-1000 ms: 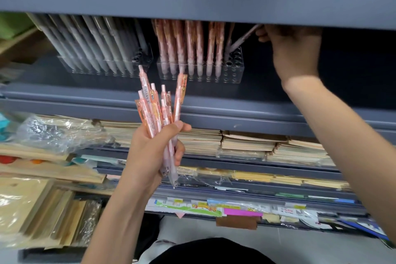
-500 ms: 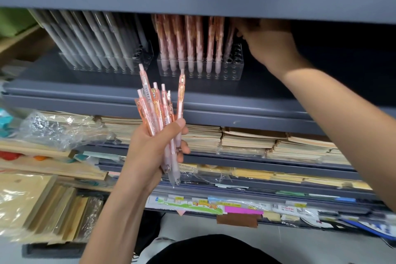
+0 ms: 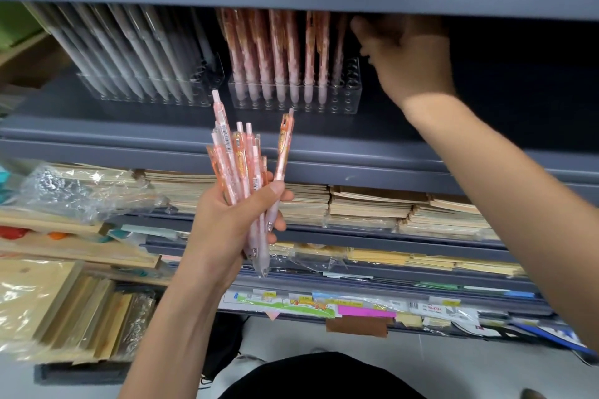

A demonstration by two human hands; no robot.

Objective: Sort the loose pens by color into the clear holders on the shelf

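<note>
Left hand (image 3: 227, 227) clutches orange pens (image 3: 240, 159) | right hand (image 3: 408, 58) grasp: can't tell | I'd seat tips straight into clear holder (image 3: 345, 102) beside its fingers.

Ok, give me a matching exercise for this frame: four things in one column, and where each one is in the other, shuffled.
Things:
1. grey pens
2. loose orange pens
3. right hand
4. notebooks

Places:
A. gripped in the left hand
B. stacked on the lower shelf
C. standing in the left clear holder
D. raised beside the right clear holder

Pairs: 1-C, 2-A, 3-D, 4-B.
</note>
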